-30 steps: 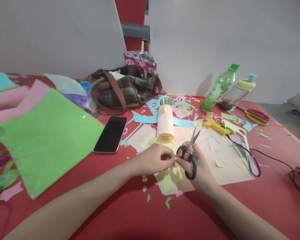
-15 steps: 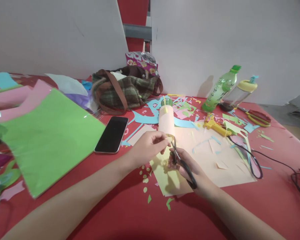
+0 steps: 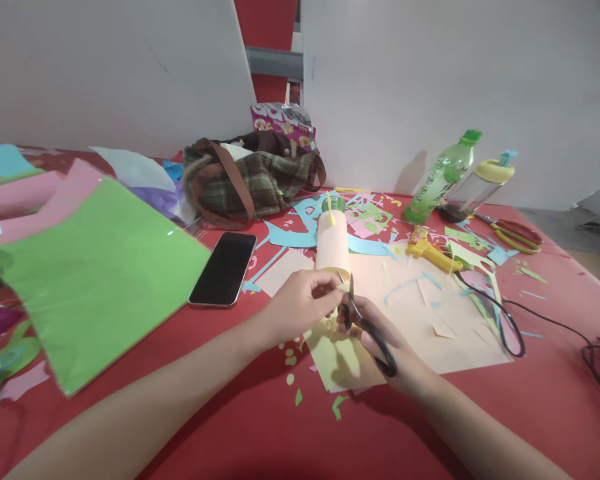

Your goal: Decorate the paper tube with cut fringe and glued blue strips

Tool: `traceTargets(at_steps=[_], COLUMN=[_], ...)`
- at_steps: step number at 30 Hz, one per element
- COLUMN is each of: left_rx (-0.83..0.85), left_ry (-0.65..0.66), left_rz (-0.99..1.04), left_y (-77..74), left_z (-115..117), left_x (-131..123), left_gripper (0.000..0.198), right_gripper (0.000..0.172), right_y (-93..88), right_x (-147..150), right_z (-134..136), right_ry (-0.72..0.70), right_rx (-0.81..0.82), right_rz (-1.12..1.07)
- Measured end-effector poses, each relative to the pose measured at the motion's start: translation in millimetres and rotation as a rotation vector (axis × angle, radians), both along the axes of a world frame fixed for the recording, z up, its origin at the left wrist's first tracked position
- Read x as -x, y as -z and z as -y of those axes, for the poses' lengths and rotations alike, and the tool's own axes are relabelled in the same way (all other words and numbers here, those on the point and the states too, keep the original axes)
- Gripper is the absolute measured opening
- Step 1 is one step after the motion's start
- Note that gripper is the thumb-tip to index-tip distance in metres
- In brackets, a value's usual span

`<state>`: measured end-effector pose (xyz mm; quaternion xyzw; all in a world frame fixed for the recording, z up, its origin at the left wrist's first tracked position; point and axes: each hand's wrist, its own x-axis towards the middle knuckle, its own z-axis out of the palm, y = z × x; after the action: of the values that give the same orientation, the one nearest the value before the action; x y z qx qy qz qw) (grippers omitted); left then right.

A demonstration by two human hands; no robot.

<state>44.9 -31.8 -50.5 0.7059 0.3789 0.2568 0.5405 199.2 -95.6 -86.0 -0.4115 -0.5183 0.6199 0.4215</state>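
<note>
My left hand [image 3: 300,300] is closed, thumb and forefinger pinching a small piece of yellow paper that the fingertips mostly hide. Black-handled scissors [image 3: 379,341] are in my right hand [image 3: 397,350], its fingers wrapped through the loops. The blades are spread apart and point away from me, right beside the left fingertips. Just beyond both hands lies a tube wrapped in pale peach paper [image 3: 333,243], with a green end at the far side. Under the hands is a yellow sheet [image 3: 343,370], with small yellow cut dots beside it.
A phone [image 3: 223,270] and a large green sheet [image 3: 105,280] lie to the left. A plaid bag [image 3: 265,180] sits at the back. On the right are a yellow glue gun [image 3: 433,253] with its cord, a green bottle [image 3: 443,180], a clear cup [image 3: 480,190] and pliers [image 3: 515,233].
The scissor blades have spread wider. My left hand has shifted slightly toward the right and down, and the yellow piece shows less between its fingertips.
</note>
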Motion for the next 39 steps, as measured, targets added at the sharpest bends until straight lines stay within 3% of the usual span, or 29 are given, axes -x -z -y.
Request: traceTargets(at_steps=[26,39], left_rx=[0.083,0.009], left_ry=[-0.08,-0.097], left_rz=[0.068,0.026], left_y=[6.4,5.3], left_z=[6.5,5.8], left_x=[-6.1,-5.4], left_gripper=[0.022,0.023], right_gripper=[0.03,0.032], right_y=[5.4,5.4], right_x=[1.2,1.6], right_z=[0.7,-0.5], right_ry=[0.033,0.013], right_rx=[0.012,0.029], right_rz=[-0.082,-0.083])
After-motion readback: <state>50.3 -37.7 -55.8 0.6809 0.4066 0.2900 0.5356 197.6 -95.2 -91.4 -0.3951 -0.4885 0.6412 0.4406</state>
